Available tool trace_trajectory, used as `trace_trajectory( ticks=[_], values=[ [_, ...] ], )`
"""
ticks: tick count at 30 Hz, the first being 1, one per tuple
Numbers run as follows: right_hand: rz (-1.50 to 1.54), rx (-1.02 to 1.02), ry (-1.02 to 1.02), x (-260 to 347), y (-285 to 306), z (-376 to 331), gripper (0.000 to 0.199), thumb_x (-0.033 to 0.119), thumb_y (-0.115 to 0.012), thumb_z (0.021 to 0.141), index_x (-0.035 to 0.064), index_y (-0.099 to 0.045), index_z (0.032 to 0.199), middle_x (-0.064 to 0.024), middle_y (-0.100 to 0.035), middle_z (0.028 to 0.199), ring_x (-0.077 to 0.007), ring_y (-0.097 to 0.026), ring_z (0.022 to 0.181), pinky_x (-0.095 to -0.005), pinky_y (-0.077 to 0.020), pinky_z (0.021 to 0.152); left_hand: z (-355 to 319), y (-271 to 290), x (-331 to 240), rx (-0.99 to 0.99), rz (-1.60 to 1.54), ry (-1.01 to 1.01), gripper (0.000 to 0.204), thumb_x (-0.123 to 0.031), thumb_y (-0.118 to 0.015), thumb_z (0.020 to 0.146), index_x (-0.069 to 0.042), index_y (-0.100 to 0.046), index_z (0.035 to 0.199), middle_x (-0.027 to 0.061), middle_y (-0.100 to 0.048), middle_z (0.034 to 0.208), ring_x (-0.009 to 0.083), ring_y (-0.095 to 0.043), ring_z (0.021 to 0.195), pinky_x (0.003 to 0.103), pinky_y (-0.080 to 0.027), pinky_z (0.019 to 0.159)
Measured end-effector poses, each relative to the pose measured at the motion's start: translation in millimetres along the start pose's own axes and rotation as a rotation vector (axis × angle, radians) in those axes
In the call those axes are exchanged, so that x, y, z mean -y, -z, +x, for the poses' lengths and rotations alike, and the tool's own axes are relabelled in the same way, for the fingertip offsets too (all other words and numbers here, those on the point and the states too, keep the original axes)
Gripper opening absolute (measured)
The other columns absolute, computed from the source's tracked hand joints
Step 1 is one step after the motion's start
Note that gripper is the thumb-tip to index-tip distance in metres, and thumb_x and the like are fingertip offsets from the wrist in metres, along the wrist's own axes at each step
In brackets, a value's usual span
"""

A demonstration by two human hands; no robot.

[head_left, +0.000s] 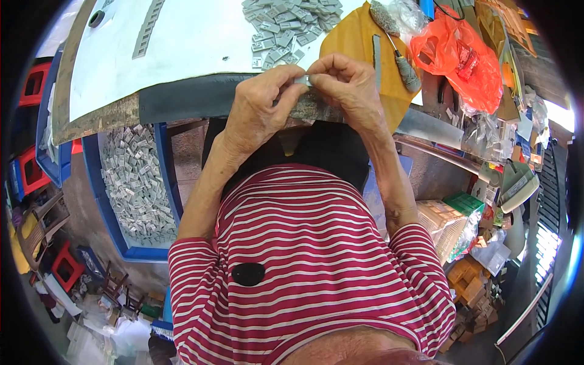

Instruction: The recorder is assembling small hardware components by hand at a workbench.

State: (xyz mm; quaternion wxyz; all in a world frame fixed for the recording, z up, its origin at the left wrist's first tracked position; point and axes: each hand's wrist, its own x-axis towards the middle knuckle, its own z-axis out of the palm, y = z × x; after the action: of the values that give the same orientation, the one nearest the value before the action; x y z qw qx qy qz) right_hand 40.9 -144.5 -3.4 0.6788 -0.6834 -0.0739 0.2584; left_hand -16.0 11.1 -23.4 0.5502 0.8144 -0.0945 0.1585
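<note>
At the table's near edge, my left hand point(263, 97) and my right hand point(353, 90) meet, each closed in a pinch. Between their fingertips is a small light-grey piece point(302, 80), mostly covered by the fingers. Just beyond them, on a white sheet point(194, 45), lies a heap of small flat grey pieces point(289, 27). A row of similar grey pieces point(148, 27) lines up farther left. Beside my right hand, a brown-yellow sheet point(347, 42) carries a narrow grey strip point(377, 61) and a thin tool with a wrapped grey handle point(406, 72).
A blue crate point(94, 182) full of small grey pieces stands below the table at left. The dark table edge cover point(188, 97) lies by my left wrist. A red plastic bag point(453, 48) sits at right. A black ring point(96, 19) rests at far left.
</note>
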Motion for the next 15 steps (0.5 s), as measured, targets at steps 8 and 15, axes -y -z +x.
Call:
trace_trajectory(
  ticks=[8,15],
  values=[
    [-0.051,0.017,-0.051,2,-5,3,0.015,0.009,-0.06,0.079,-0.0014,-0.062,0.09,-0.0008,-0.056,0.062,-0.0053,-0.049,0.053,-0.0174,-0.0376,0.048,-2,12,3,-0.014,0.125,-0.093,0.016,-0.008,-0.06,0.075,0.0,-0.057,0.089,0.0144,-0.059,0.078,0.0304,-0.058,0.068,0.035,-0.046,0.06],
    [0.089,0.022,-0.008,1,-10,-3,0.021,0.007,-0.057,0.083,-0.0058,-0.058,0.098,-0.0044,-0.056,0.07,-0.0068,-0.048,0.057,-0.0185,-0.036,0.05,-9,59,17,-0.164,0.226,0.056,0.018,-0.013,-0.062,0.076,0.0,-0.06,0.089,0.0146,-0.061,0.076,0.0271,-0.06,0.066,0.033,-0.047,0.059]
  ],
)
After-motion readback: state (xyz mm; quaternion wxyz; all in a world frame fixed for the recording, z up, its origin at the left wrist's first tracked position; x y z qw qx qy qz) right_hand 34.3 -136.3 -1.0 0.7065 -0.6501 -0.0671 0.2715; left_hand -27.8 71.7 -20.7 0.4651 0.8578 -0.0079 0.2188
